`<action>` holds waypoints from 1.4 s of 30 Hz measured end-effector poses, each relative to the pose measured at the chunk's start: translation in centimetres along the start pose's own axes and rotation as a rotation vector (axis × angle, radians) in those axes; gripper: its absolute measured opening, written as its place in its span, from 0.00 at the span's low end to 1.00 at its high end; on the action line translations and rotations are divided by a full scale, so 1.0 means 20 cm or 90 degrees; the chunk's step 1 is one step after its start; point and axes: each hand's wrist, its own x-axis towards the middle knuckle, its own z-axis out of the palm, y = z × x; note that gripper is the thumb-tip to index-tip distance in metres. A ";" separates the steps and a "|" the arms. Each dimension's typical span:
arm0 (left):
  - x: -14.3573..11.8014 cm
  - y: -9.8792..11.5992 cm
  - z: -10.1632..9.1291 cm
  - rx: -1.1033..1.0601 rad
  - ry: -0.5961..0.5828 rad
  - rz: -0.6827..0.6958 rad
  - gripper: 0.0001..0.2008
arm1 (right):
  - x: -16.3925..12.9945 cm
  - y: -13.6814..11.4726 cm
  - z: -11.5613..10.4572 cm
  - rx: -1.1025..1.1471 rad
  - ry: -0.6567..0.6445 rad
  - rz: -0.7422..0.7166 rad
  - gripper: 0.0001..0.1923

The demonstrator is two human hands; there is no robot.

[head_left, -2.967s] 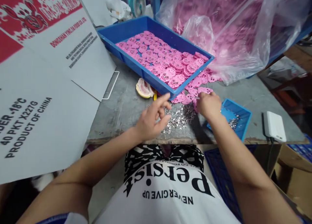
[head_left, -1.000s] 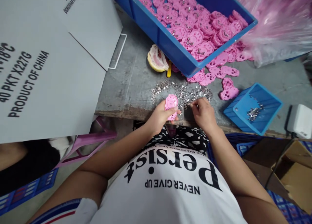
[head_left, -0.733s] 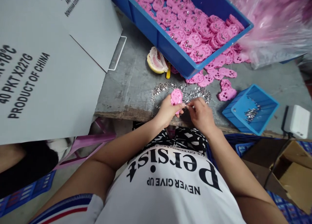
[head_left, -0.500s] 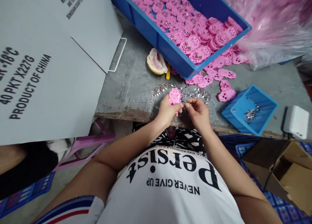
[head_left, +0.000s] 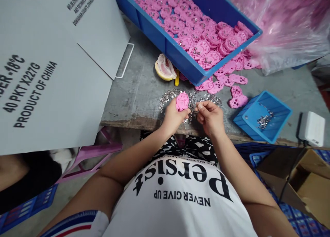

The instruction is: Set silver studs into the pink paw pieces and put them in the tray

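Note:
Pinched in my left hand is a pink plastic piece with a scalloped edge and small holes. My right hand is just to the right of it, thumb and forefinger pressed together; whatever is between them is too small to make out. Under and behind both hands, small shiny metal parts lie scattered on the table. More pink pieces rest on the tabletop to the right. A large blue tray beyond my hands holds many such pieces, several with metal bits on them.
A small blue bin with metal parts stands at the right, beside a white device with a cable. Half a yellow-skinned fruit and a yellow handle lie by the tray. A big grey-white box blocks the left side.
My left hand and the pink piece have shifted slightly left. My right hand has drawn a little away from the piece, its fingers still pinched.

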 end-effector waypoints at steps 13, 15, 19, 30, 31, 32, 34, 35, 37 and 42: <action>-0.10 -0.03 -0.08 0.137 -0.002 0.160 0.16 | -0.10 -0.08 0.02 0.128 -0.137 0.260 0.22; -0.10 -0.01 -0.09 0.179 0.024 0.188 0.15 | -0.11 -0.09 0.03 0.140 -0.136 0.269 0.21; -0.11 -0.01 -0.09 0.167 0.064 0.200 0.15 | -0.15 -0.10 0.07 0.086 -0.105 0.188 0.20; -0.15 0.05 -0.07 -0.259 -0.097 -0.068 0.17 | -0.11 -0.02 0.01 -0.036 0.015 0.073 0.17; -0.15 0.05 -0.08 -0.294 -0.120 -0.100 0.18 | -0.10 -0.01 -0.01 -0.053 0.032 0.051 0.16; -0.15 0.06 -0.09 -0.323 -0.138 -0.121 0.19 | -0.09 -0.01 -0.02 -0.076 0.052 0.024 0.15; -0.15 0.07 -0.12 -0.366 -0.175 -0.136 0.16 | -0.08 -0.02 -0.04 -0.116 0.085 -0.017 0.14; -0.15 0.07 -0.13 -0.383 -0.194 -0.134 0.15 | -0.08 -0.02 -0.04 -0.120 0.094 -0.023 0.14; -0.16 0.07 -0.15 -0.404 -0.233 -0.122 0.18 | -0.09 -0.04 -0.04 -0.096 0.093 -0.002 0.14; -0.18 0.03 -0.18 -0.390 -0.274 -0.037 0.32 | -0.16 -0.09 0.00 -0.055 0.033 0.042 0.16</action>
